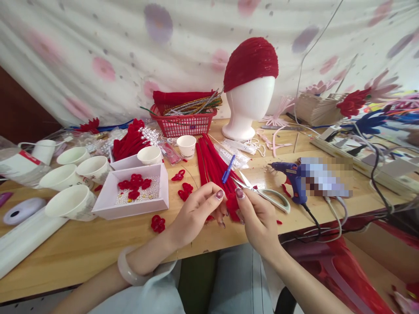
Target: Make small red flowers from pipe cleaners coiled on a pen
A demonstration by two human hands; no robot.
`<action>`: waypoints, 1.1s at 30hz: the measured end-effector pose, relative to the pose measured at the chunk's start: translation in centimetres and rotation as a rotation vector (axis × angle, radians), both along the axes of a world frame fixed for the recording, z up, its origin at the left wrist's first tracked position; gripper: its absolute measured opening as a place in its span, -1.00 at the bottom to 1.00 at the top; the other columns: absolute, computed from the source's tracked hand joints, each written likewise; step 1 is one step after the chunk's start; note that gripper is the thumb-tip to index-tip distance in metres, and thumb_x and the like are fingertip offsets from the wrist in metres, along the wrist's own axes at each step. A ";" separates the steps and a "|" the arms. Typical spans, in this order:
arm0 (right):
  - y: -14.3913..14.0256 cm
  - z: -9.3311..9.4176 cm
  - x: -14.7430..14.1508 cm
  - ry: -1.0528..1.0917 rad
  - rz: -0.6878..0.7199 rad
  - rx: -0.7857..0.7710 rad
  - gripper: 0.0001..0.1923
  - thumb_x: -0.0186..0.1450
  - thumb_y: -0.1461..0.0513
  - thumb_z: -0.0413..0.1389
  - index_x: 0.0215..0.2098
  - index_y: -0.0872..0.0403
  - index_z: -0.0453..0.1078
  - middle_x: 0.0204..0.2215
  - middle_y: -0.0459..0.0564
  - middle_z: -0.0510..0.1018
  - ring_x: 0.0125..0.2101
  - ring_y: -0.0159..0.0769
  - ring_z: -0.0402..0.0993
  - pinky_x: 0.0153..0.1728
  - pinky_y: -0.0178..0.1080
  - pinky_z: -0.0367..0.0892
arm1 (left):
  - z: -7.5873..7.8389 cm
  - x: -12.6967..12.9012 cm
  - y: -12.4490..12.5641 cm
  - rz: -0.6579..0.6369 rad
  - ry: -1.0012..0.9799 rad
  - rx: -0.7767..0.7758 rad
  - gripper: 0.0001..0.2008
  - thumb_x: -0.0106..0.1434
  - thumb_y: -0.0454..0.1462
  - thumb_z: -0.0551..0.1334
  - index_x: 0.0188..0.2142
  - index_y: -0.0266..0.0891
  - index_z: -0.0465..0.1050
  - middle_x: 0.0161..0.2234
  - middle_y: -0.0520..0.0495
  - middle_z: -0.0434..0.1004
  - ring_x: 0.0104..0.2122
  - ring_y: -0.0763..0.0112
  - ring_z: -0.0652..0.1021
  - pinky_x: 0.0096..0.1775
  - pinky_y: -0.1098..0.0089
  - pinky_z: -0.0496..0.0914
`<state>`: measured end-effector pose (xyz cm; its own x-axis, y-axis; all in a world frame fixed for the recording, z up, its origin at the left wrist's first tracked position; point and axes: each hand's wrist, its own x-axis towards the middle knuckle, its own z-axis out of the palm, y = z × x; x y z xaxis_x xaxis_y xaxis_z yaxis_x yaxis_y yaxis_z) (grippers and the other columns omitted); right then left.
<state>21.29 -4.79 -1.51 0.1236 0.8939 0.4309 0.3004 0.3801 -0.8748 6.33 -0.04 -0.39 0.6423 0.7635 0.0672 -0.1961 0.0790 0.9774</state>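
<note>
My right hand (260, 220) is closed, thumb against fingers, around a small looped piece of red fuzzy pipe cleaner (232, 206). Close beside it, my left hand (198, 213) is closed in a pinch; what lies between its fingers is hidden. Behind both hands a bundle of long red pipe cleaners (209, 161) stretches back across the table, a blue pen (228, 169) lying on it. Scissors (273, 196) with pale green handles rest just beyond my right hand. To the left lie a finished-looking red pipe-cleaner flower (158, 223) and other small red looped pieces (185, 191).
A white box (131, 211) holds beads and red flowers. Several paper cups (70, 203) stand left. At the back are a red basket (185, 125) and a white foam head (250, 104) in a red cap. A blue glue gun (294, 181) and power strip (360, 165) are right.
</note>
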 end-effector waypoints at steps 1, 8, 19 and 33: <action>-0.1 0.0 0.0 0.003 -0.012 0.001 -0.55 0.50 0.14 -0.07 -0.56 0.03 0.14 -0.66 -0.17 0.25 -0.63 -0.40 0.12 -0.56 -0.28 0.05 | 0.0 0.0 0.0 -0.019 -0.014 -0.004 -0.72 0.38 -0.08 0.14 -0.34 -0.22 0.33 -0.45 0.04 0.41 -0.47 0.47 0.47 -0.36 0.43 0.44; -0.3 -0.7 0.1 0.127 0.048 -0.072 -0.53 0.49 0.05 -0.05 -0.56 0.04 0.12 -0.63 -0.18 0.20 -0.59 -0.40 0.10 -0.54 -0.28 0.05 | 0.3 0.2 -0.2 0.003 0.081 0.129 -0.77 0.43 -0.16 0.09 -0.32 -0.21 0.34 -0.42 0.06 0.39 -0.41 0.47 0.46 -0.29 0.43 0.42; 0.0 -1.0 0.8 -0.044 0.225 0.042 -0.66 0.53 0.16 -0.13 -0.42 0.03 0.16 -0.56 -0.17 0.29 -0.55 -0.40 0.21 -0.50 -0.30 0.12 | 0.3 -0.3 0.1 -0.107 0.047 0.100 -0.74 0.40 -0.14 0.10 -0.39 -0.22 0.29 -0.54 0.10 0.32 -0.52 0.49 0.40 -0.41 0.45 0.41; 0.7 -0.5 1.1 0.151 0.311 -0.142 -0.57 0.53 0.06 -0.12 -0.46 0.04 0.25 -0.57 -0.15 0.31 -0.53 -0.37 0.24 -0.47 -0.29 0.14 | 0.0 -0.3 0.2 0.102 0.132 0.212 -0.72 0.43 -0.12 0.09 -0.36 -0.21 0.31 -0.48 0.07 0.40 -0.47 0.47 0.44 -0.36 0.44 0.36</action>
<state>22.37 -4.07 -2.02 -0.1103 0.9483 0.2976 0.0535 0.3047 -0.9510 6.06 0.11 -0.34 0.5764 0.8027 0.1534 -0.0620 -0.1442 0.9876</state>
